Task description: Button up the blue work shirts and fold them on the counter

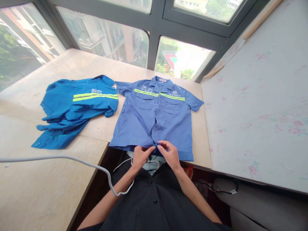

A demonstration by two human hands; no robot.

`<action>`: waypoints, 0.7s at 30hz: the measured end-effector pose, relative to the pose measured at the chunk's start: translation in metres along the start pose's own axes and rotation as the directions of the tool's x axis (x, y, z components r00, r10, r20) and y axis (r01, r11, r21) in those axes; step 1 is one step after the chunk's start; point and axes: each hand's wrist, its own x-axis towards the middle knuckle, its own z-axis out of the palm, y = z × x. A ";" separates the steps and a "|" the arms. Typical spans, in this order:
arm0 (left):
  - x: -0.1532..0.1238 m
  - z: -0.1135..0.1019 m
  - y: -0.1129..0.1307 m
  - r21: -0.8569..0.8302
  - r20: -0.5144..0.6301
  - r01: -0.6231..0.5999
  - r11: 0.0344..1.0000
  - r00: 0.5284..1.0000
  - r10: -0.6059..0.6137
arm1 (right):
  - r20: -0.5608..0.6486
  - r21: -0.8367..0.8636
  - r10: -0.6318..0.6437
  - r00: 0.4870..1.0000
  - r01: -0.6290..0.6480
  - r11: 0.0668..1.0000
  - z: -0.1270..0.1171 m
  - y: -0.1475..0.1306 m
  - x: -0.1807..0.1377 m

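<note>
Head view: paler shirt (157, 118), hem (155, 146) in left hand (141, 157) and right hand (171, 154).

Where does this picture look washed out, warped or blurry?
Head view: daylight washes part of the lower right window pane to near white; head view: the left window frame leans sharply, perhaps wide-angle stretch; head view: lettering on the violet-blue shirt is too small and soft to read, while the left hand and right hand show clear outlines.
</note>
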 end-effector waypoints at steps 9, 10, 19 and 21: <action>-0.001 -0.001 0.004 0.064 -0.047 0.002 0.998 0.999 0.001 | 0.028 0.045 0.016 0.999 -0.017 0.999 -0.006 -0.008 -0.002; -0.001 -0.001 0.003 0.066 -0.045 0.003 0.998 0.999 0.000 | 0.029 0.063 0.032 0.999 -0.033 0.997 -0.006 -0.008 -0.002; 0.004 -0.003 -0.008 0.004 0.015 -0.003 1.000 1.000 0.003 | 0.041 0.090 0.043 0.998 -0.046 0.995 -0.002 -0.002 0.001; 0.006 -0.003 -0.013 -0.049 0.020 -0.012 0.999 1.000 0.013 | 0.035 0.044 0.009 0.999 -0.010 0.999 -0.002 -0.003 0.001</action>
